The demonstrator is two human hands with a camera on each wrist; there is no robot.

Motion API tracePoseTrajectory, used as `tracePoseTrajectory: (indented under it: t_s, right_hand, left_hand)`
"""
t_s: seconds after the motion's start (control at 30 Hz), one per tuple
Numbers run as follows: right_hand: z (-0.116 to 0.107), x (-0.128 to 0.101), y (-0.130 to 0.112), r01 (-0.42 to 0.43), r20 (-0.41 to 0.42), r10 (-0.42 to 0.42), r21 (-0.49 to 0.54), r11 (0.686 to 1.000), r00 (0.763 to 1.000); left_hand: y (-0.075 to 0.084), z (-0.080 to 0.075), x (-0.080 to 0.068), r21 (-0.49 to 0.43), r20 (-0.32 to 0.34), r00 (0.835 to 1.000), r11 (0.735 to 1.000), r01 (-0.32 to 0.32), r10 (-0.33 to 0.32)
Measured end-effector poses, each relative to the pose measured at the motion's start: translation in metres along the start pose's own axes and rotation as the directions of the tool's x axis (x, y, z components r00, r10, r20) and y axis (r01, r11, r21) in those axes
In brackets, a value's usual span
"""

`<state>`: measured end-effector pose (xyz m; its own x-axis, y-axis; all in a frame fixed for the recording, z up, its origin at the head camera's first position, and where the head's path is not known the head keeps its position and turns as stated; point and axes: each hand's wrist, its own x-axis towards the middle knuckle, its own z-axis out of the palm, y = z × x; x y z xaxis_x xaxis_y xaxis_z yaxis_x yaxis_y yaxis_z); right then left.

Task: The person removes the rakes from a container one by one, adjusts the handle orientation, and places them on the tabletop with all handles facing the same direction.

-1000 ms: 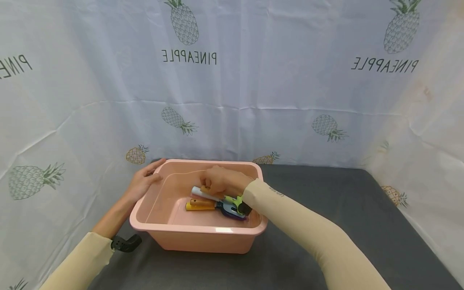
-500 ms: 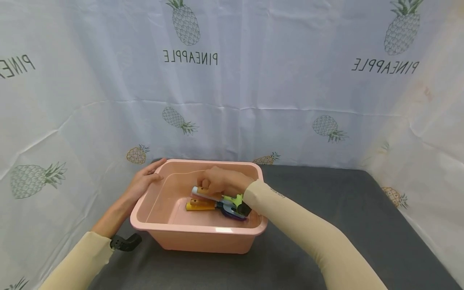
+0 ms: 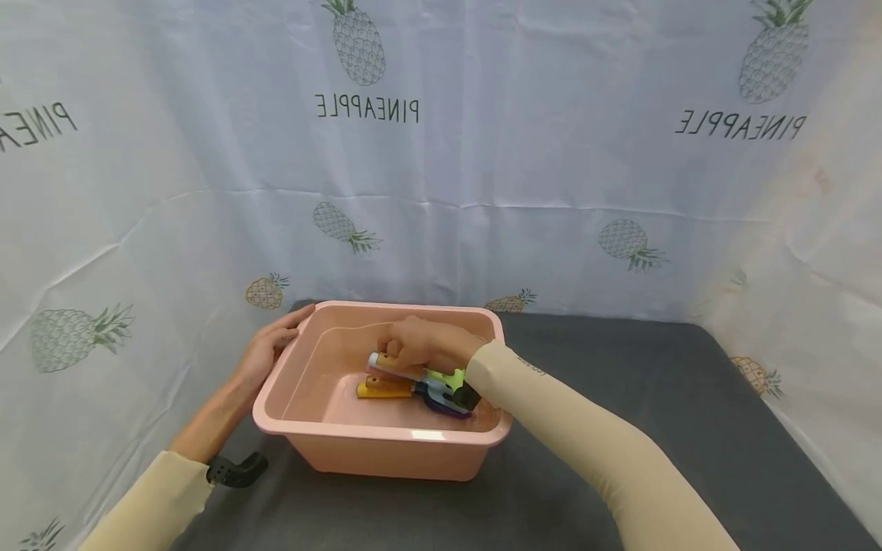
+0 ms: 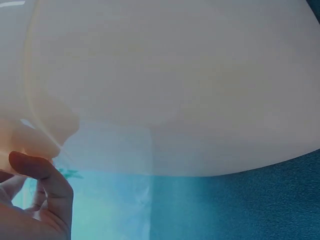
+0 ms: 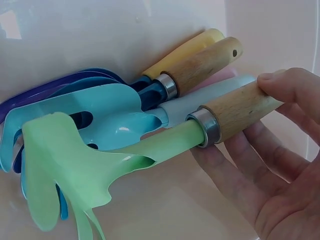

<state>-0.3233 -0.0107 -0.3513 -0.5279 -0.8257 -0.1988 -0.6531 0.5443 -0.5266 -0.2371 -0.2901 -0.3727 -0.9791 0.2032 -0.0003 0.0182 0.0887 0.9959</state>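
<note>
Inside the pink tub (image 3: 386,451), the right hand (image 3: 420,346) curls its fingers and thumb around the wooden handle of a green rake (image 5: 90,170), lying atop other garden tools (image 5: 115,115) toward the tub's 3 o'clock wall. The left hand (image 3: 265,348) rests with straight fingers on the rim at 10 o'clock.
</note>
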Motion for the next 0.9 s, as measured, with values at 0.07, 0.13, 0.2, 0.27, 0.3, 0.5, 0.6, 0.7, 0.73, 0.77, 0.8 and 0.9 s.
tracePoseTrajectory:
  t_s: [0.07, 0.13, 0.2, 0.27, 0.3, 0.5, 0.6, 0.7, 0.73, 0.77, 0.8, 0.9]
  right_hand:
    - [-0.002, -0.001, -0.001, -0.002, -0.006, 0.002, -0.048, 0.999, 1.000]
    - [-0.003, -0.002, -0.003, -0.004, -0.009, 0.004, -0.070, 0.998, 1.000]
    - [-0.003, -0.004, -0.004, -0.008, -0.008, 0.007, -0.076, 0.997, 1.000]
    - [-0.004, -0.005, -0.005, -0.015, 0.000, 0.015, -0.047, 0.999, 1.000]
    - [-0.004, -0.005, -0.006, -0.014, 0.000, 0.014, -0.042, 0.999, 1.000]
    - [-0.006, -0.006, -0.007, 0.027, -0.007, -0.027, 0.000, 1.000, 1.000]
    - [-0.009, -0.007, -0.008, 0.053, -0.001, -0.053, 0.006, 0.999, 0.999]
    - [-0.012, -0.008, -0.011, 0.069, -0.001, -0.069, -0.026, 0.997, 0.998]
    - [-0.012, -0.008, -0.012, 0.068, 0.001, -0.068, -0.029, 0.997, 0.998]
    - [-0.013, -0.009, -0.014, 0.058, 0.002, -0.058, -0.026, 0.998, 0.998]
    - [-0.014, -0.010, -0.015, 0.051, 0.004, -0.051, -0.027, 0.998, 0.999]
    - [-0.016, -0.012, -0.020, 0.025, 0.013, -0.025, -0.022, 0.999, 1.000]
  left_hand:
    - [0.001, 0.001, -0.001, 0.014, -0.022, 1.000, 1.000, -0.007, 0.007]
    - [0.002, 0.003, -0.001, 0.053, -0.060, 0.998, 0.999, -0.006, 0.009]
    - [0.004, 0.004, 0.000, 0.101, -0.096, 0.995, 0.995, -0.003, 0.013]
    - [0.005, 0.005, 0.000, 0.168, -0.132, 0.991, 0.986, 0.002, 0.020]
    - [0.006, 0.005, 0.000, 0.192, -0.139, 0.990, 0.981, 0.005, 0.023]
    - [0.008, 0.005, -0.002, 0.272, -0.154, 0.988, 0.962, 0.020, 0.023]
    - [0.008, 0.006, -0.002, 0.263, -0.148, 0.989, 0.965, 0.023, 0.017]
    - [0.009, 0.006, -0.002, 0.243, -0.141, 0.990, 0.970, 0.019, 0.016]
    - [0.008, 0.006, -0.002, 0.243, -0.142, 0.990, 0.970, 0.019, 0.017]
    - [0.008, 0.007, -0.003, 0.239, -0.144, 0.989, 0.971, 0.017, 0.018]
    - [0.008, 0.007, -0.003, 0.239, -0.147, 0.989, 0.971, 0.014, 0.022]
    - [0.008, 0.006, -0.003, 0.248, -0.157, 0.987, 0.969, 0.007, 0.032]
